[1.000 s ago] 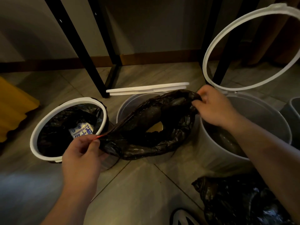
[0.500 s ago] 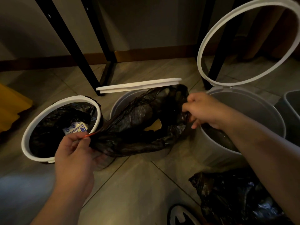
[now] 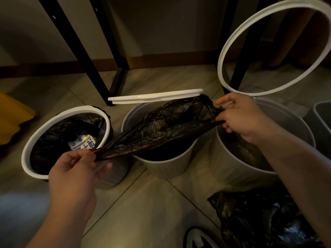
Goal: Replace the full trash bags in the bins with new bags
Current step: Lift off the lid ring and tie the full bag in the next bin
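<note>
A black trash bag [image 3: 159, 129] with a red drawstring is stretched taut across the middle bin [image 3: 166, 165]. My left hand [image 3: 75, 174] pinches its left end and my right hand [image 3: 241, 117] grips its right end. The middle bin's white ring lid [image 3: 154, 96] stands tipped up at its back edge. The left bin [image 3: 35, 154] holds a black bag with a white carton [image 3: 83, 144] inside. The right bin [image 3: 279, 111] has its ring lid [image 3: 232, 42] hinged upright.
A crumpled black bag [image 3: 265, 217] lies on the tiled floor at lower right, next to a shoe [image 3: 198, 238]. Black table legs [image 3: 77, 51] stand behind the bins. Something yellow [image 3: 12, 119] sits at the far left, and another bin's edge [image 3: 322, 119] shows at the far right.
The bag's mouth was open and slack a second ago; both hands have pulled apart and it is now drawn flat and tight over the middle bin.
</note>
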Action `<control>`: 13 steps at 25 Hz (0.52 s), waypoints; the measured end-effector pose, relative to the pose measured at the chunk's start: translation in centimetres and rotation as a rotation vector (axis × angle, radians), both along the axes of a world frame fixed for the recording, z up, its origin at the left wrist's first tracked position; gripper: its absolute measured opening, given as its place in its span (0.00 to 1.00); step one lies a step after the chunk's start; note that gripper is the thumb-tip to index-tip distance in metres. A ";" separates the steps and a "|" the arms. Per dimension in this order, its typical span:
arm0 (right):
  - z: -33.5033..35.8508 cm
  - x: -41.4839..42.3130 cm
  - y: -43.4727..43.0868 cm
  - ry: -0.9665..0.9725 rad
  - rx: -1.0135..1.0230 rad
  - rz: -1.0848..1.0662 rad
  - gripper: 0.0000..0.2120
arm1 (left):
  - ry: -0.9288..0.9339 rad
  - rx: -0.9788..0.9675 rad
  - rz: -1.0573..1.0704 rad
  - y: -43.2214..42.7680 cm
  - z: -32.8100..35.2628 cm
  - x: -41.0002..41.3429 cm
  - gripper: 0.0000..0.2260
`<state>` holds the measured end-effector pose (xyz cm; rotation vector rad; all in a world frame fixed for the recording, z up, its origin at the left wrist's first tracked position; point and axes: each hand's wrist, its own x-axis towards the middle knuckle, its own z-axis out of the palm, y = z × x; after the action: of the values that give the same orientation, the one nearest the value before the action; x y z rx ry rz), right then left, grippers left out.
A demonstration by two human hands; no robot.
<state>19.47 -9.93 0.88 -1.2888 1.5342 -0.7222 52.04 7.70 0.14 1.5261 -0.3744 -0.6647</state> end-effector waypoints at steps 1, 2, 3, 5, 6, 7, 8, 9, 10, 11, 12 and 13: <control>0.0 0.0 0.1 0.015 0.012 0.038 0.21 | -0.008 0.012 -0.007 0.0 0.0 0.0 0.11; -0.1 0.1 0.2 0.027 0.030 0.088 0.23 | -0.018 0.029 -0.014 0.1 0.1 0.0 0.11; -0.3 0.1 0.1 0.040 0.037 0.121 0.24 | -0.030 0.045 -0.017 0.1 0.1 0.0 0.11; -0.4 -0.3 -0.3 0.079 -0.012 0.089 0.23 | -0.054 0.051 -0.006 0.1 0.3 0.1 0.11; -0.4 -0.7 -0.6 0.116 -0.042 0.075 0.24 | -0.055 0.042 0.004 0.0 0.4 0.2 0.11; -0.4 -1.1 -0.9 0.158 -0.055 0.094 0.27 | -0.048 0.024 0.007 0.0 0.5 0.2 0.10; -0.4 -1.4 -1.2 0.193 -0.048 0.132 0.31 | -0.036 -0.001 -0.004 0.0 0.8 0.3 0.09; -0.5 -1.4 -1.3 0.209 -0.029 0.156 0.33 | -0.035 -0.026 -0.032 -0.1 1.1 0.3 0.09; -0.8 -1.4 -1.5 0.198 -0.013 0.150 0.33 | -0.052 -0.042 -0.073 -0.1 1.5 0.1 0.08; -1.2 -1.2 -1.7 0.172 -0.009 0.121 0.31 | -0.081 -0.054 -0.112 -0.1 1.9 0.0 0.08; -1.6 -1.0 -2.0 0.147 -0.017 0.084 0.27 | -0.104 -0.064 -0.143 -0.2 2.4 -0.1 0.08; -2.0 -0.7 -2.3 0.133 -0.031 0.055 0.23 | -0.109 -0.073 -0.172 -0.3 2.9 0.0 0.07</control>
<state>18.74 -12.19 -1.14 -1.4206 1.5919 -0.6376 51.99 7.36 3.00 1.4744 -0.6121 -0.6958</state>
